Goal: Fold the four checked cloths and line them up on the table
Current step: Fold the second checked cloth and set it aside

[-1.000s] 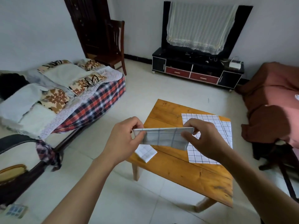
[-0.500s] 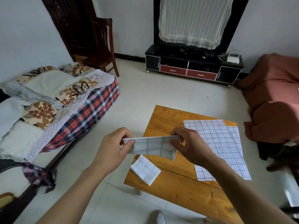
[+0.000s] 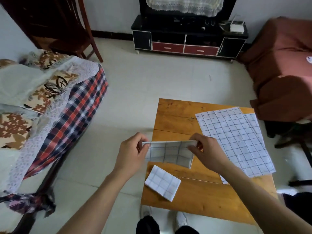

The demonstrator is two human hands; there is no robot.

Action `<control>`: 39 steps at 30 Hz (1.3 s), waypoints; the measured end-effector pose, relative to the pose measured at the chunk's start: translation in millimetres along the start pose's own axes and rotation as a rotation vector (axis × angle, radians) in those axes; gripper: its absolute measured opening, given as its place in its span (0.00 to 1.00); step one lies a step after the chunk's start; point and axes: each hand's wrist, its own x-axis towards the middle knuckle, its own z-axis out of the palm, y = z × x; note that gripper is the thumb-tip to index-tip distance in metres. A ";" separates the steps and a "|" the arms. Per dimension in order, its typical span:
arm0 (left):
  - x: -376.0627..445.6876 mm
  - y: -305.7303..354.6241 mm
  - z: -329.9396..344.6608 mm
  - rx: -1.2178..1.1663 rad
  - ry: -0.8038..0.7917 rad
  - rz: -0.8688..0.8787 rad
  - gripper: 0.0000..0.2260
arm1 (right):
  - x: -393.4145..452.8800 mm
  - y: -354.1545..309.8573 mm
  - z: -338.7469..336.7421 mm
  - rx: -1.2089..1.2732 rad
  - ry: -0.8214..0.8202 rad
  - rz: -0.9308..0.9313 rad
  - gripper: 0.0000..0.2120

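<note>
On the left side of the frame there is a bed (image 3: 55,105) with a red and blue plaid cover, and it has nothing to do with the job. Just left of the middle, the left hand (image 3: 133,154) pinches the left top corner of a half-folded checked cloth (image 3: 169,153) between thumb and fingers. The cloth hangs in the air as a long strip, above the near left part of the wooden counter (image 3: 177,115). Just below it, in the lower middle of the frame, a small folded cloth (image 3: 163,184) lies flat on the counter, so one looks finished. The right hand (image 3: 207,153) pinches the other top corner of the strip in the same way. To the right of the hands, two flat open cloths (image 3: 234,139) lie one on top of the other on the counter, still waiting to be folded. I think the step now is to fold the strip once more so it ends up small like the finished one. To do it well, both hands should keep the top edge tight and level, bring the two ends together so the corners meet, and line up the blue lines. Then the cloth should go down next to the small folded one, with the edges in a row. Pressing the fold flat will help it stay shut.
</note>
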 end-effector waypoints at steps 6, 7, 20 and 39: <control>39.2 -60.0 25.2 -0.057 -0.132 0.034 0.04 | 29.1 20.0 56.5 0.015 0.076 0.243 0.04; 43.0 -70.2 29.9 -0.057 -0.160 0.034 0.05 | 32.2 23.6 66.7 0.029 0.071 0.279 0.04; 100.7 -205.1 163.2 -0.028 -0.246 -0.100 0.05 | 78.2 146.6 198.1 0.151 0.060 0.486 0.10; 115.5 -267.2 241.1 0.339 -0.216 -0.154 0.16 | 99.7 226.9 248.4 -0.142 -0.056 0.415 0.25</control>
